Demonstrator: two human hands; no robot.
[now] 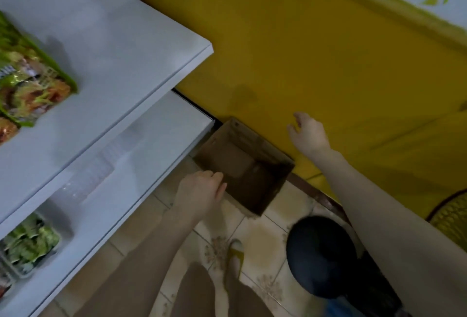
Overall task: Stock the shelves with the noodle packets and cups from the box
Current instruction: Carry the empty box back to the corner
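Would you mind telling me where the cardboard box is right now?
The cardboard box sits on the tiled floor mid-frame in the head view, against the yellow wall, just right of the lower shelf.

No text can be read; print on the green noodle packets [32, 74] looks too blurred.

Both bare forearms reach forward and down. The left grip [199, 193] shows its back, fingers curled under; the right grip [309, 134] hangs farther out, fingers loosely spread.
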